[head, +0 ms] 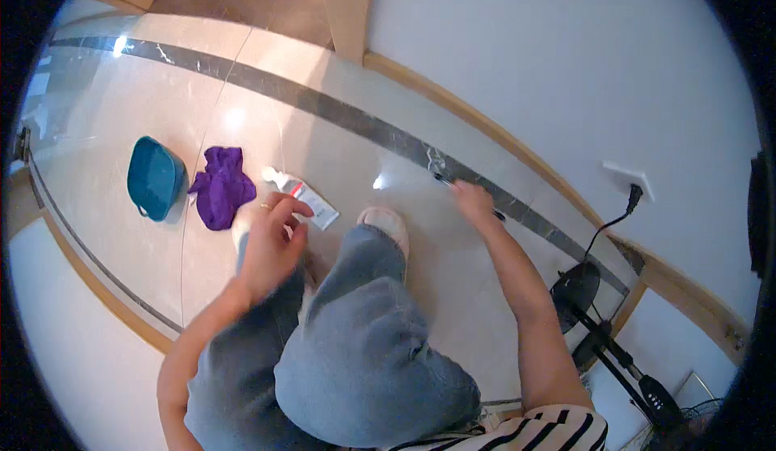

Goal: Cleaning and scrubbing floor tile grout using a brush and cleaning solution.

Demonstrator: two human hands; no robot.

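My right hand (476, 202) is closed around a thin dark-handled tool (443, 179), whose ends stick out on both sides of the fist; its kind is unclear. Its front end is over the dark marble strip (394, 136) of the floor, by a whitish patch. My left hand (276, 239) is raised above my knee with fingers loosely curled, holding nothing visible. Beyond its fingers a white squeeze tube (315, 203) with a white cap lies on the tiles, partly covered by them. Left of the tube lies a crumpled purple cloth (223, 189). A teal plastic basin (154, 178) stands farther left.
At the lower right stands a black electric fan (576, 293) with its pole and base. A black plug (634, 195) sits in a white wall socket (612, 175). A wooden baseboard (485, 123) runs along the wall. My slippered foot (388, 223) rests between my hands.
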